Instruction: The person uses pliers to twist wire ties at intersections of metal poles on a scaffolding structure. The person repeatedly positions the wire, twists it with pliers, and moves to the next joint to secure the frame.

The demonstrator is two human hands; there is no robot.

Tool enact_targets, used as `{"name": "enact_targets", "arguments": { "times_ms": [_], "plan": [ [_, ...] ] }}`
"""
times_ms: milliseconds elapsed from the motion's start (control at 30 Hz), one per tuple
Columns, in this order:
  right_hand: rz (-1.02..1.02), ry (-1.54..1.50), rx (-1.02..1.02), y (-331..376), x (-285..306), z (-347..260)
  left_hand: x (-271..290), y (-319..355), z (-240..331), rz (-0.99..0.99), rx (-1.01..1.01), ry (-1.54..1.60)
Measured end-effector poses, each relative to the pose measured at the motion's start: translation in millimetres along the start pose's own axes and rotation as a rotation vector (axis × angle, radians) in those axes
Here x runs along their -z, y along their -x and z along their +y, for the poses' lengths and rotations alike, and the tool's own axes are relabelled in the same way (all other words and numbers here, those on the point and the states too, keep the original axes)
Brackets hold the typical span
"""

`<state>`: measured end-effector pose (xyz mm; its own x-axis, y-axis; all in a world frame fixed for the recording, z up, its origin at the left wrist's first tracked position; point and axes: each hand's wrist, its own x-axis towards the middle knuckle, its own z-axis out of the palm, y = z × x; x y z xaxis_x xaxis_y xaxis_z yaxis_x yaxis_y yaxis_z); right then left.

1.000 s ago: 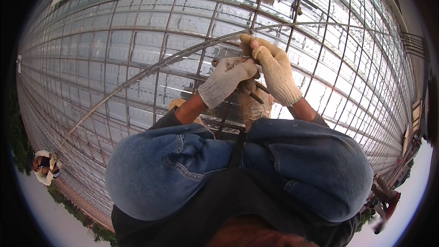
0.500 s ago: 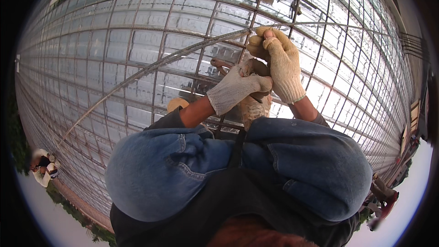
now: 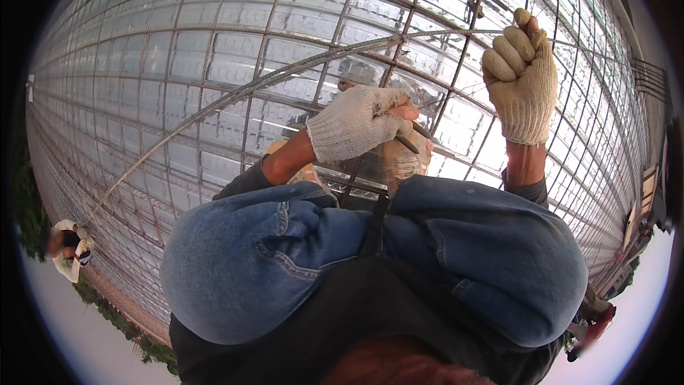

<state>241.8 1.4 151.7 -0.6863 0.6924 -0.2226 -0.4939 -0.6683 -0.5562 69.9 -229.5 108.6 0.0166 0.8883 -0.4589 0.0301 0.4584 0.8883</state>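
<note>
Because the left hand (image 3: 360,125) in its off-white knit glove has its fingers wrapped around a dark, slim metal tool (image 3: 407,144), I'd guess it's just parking the thing in the palm so the other hand can do fiddly stuff. Landmark for all this: the long, grey ribbed steel bar (image 3: 285,71) slanting over a square mesh of rusty steel rods (image 3: 462,60). Left hand and tool are on the person's side of that bar.

The right hand (image 3: 524,71), in a yellowish knit glove, is up by the bar's right-hand stretch; can't tell if it's touching. Thumb and forefinger are pressed together, other fingers curled in. Looks like a pinch on something thin, but too fine to say. Bare tips poke out of both gloves, probably handy for feel.

Tan lace-up shoes (image 3: 406,162) sit on the person's side of the bar too, likely for a steady squat. Containers? Can't make one out for sure; closest is that cupped left palm, and whatever else is inside is hidden.
</note>
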Motion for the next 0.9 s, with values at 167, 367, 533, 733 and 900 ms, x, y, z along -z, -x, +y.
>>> {"name": "enact_targets", "arguments": {
  "times_ms": [167, 367, 533, 733, 900],
  "plan": [
    [0.128, 0.182, 0.278, -13.6, 31.9, -58.4, 15.9, 12.0, 0.0, 0.031, -0.013, -0.173],
    [0.229, 0.213, 0.306, -12.0, 41.5, -77.5, 18.4, 5.7, -1.6, 0.163, -0.274, -0.547],
    [0.364, 0.25, 0.401, -12.3, 57.3, -94.9, 33.1, 7.2, -12.4, 0.187, -0.269, -0.755],
    [0.3, 0.205, 0.363, -5.8, 108.2, -132.1, 37.7, 13.1, -31.3, 0.113, -0.236, -0.696],
    [0.538, 0.293, 0.425, -7.9, 113.9, -124.2, 32.8, 12.2, -34.4, 0.148, 0.027, -0.465]
  ]
}}
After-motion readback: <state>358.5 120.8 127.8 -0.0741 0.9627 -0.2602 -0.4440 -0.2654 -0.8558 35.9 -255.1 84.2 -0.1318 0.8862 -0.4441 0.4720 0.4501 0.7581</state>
